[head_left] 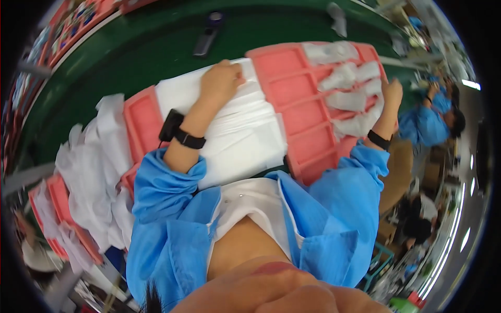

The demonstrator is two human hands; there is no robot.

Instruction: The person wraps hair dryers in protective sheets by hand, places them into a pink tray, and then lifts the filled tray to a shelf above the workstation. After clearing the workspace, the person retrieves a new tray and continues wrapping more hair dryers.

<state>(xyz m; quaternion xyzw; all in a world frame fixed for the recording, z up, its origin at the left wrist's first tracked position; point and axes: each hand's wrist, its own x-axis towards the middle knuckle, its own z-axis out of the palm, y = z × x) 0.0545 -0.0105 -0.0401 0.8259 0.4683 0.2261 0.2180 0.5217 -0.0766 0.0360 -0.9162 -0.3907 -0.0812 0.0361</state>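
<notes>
A pink compartment tray [298, 115] lies in front of me on a green work surface. Its right-hand compartments hold several wrapped, pale translucent packets [348, 100]; those on its left side show bare pink bottoms. My right hand [392, 95] is curled at the tray's right edge, and what its fingers hold is hidden. Just left of the tray is a stack of thin white sheets [245, 141], partly over another pink tray [143, 122]. Over the top of this stack my left hand [221, 83] is closed, its fingertips near the sheets' far edge; anything pinched there is too blurred to name.
Crumpled white translucent bags [96, 167] cover more pink trays at the left. A dark handheld device [207, 35] and a small clear bag [337, 20] rest on the green surface [271, 23]. Red bins [78, 26] stand far left. Co-workers in blue [430, 120] are at right.
</notes>
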